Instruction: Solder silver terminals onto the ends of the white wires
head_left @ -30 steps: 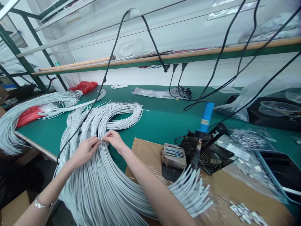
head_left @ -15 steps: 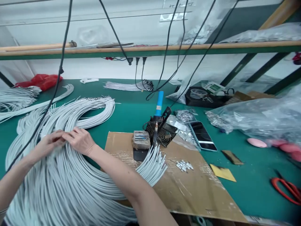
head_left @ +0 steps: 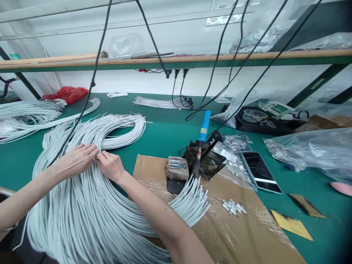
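A large looped bundle of white wires [head_left: 90, 216] covers the left front of the bench, its near end fanned out on a cardboard sheet [head_left: 233, 234]. Over the top of this bundle, my left hand [head_left: 81, 158] has its fingers bent and pinched together. My right hand [head_left: 110, 165] meets it fingertip to fingertip, also closed. Whatever lies between the fingertips is too small and hidden to make out. Beyond the hands curves a further coil of white wires [head_left: 137, 128]. Beside the fanned wire ends stands a soldering iron with a blue handle [head_left: 205, 126].
Behind the iron sits a small fan [head_left: 206, 163], next to a block [head_left: 177, 168]. Small white pieces [head_left: 233, 207] lie on the cardboard. A phone [head_left: 260, 170], a yellow sponge [head_left: 291, 223] and plastic bags [head_left: 316, 146] are at the right. Black cables [head_left: 96, 69] hang across the view.
The camera view has turned left, so the bench appears shifted right. My hands remain together over the wire bundle; the left hand now lies flatter, back upward, with its fingertips against the right's.
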Tool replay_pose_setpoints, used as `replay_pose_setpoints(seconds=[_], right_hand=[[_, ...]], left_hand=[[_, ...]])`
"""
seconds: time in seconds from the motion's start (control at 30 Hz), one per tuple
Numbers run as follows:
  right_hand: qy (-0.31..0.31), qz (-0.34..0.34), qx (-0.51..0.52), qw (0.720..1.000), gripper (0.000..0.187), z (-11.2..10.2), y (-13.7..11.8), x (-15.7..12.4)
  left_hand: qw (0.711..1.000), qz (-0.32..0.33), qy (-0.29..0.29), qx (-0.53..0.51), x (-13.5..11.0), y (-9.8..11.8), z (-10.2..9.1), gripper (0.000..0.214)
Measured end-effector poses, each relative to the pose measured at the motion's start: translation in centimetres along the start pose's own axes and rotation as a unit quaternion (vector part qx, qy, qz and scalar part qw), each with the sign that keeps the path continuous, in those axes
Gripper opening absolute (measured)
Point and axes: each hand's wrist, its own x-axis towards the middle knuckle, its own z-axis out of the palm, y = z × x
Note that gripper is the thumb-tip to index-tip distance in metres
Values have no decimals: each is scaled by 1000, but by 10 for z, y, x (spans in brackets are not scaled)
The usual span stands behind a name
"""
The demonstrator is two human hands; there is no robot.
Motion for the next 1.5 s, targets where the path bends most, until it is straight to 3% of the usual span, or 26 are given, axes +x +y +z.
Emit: replay_pose_setpoints(seconds=[0.07, 0.17, 0.33, 0.43, 0.63, 0.77, 0.87, 0.97, 1.1, 1.27, 1.37, 1.5], right_hand=[[0, 4, 3, 1000, 19, 2, 0, -1], [3, 14, 10, 1000, 19, 3, 1, -3], [2, 28, 26, 999, 18, 2, 4, -7], [-4, 27, 42, 999, 19, -3, 4, -7], [-26, 32, 114, 993, 22, -14, 3, -8], [-39, 78, 200, 976, 23, -18, 9, -27], [-38, 142, 274, 950, 26, -18, 16, -40], [-35, 199, 362, 910, 26, -15, 20, -35], [-37, 258, 498, 827, 28, -5, 17, -14], [-45, 307, 608, 731, 31, 3, 10, -2], [-45, 331, 629, 702, 31, 4, 11, 1], [-44, 359, 624, 693, 30, 2, 16, -2]], left_hand=[[998, 20, -65, -2, -2, -1, -3, 17], [993, -8, -117, -29, -7, -4, -6, 20], [983, -73, -149, -74, -10, -1, -6, 36], [977, -108, -155, -96, -5, -4, -4, 33], [951, -134, -227, -163, 3, -27, -11, 28], [928, -141, -267, -219, 0, -40, -10, 30], [922, -150, -253, -250, -4, -43, -9, 31], [925, -155, -203, -281, -7, -39, -12, 31], [918, -168, -127, -335, -12, -22, -8, 29], [894, -216, -83, -385, -14, -4, 24, 33], [895, -228, -64, -377, -10, -2, 35, 34], [910, -221, -66, -344, -9, -6, 30, 34]])
